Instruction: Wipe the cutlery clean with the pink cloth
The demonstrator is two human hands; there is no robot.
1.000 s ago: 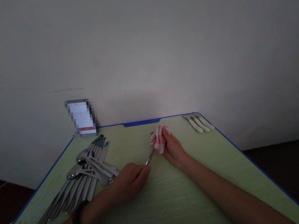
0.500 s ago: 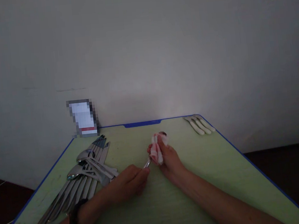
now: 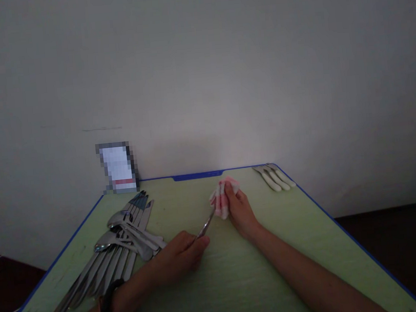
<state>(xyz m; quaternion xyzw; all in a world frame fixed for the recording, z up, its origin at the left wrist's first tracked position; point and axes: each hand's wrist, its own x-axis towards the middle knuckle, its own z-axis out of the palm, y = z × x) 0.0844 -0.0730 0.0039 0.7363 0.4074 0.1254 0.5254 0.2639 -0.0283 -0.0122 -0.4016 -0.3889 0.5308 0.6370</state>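
Note:
My left hand is closed around the handle end of a shiny metal spoon, which slants up and away over the table. A pink-and-white cloth covers the spoon's far end, hiding the bowl. With its thumb on top, my right hand pinches this cloth around the utensil. Left of my left hand lies a pile of metal cutlery: table knives side by side, with spoons and other pieces heaped across them.
Three forks with pale handles lie side by side at the table's far right corner. A phone with a blurred screen leans against the wall at the far left. The green table has a blue edge and meets the wall.
My right hand and the cloth have shifted slightly up and right along the spoon, baring more of its handle. The dark rounded tip seen beyond the cloth is now covered.

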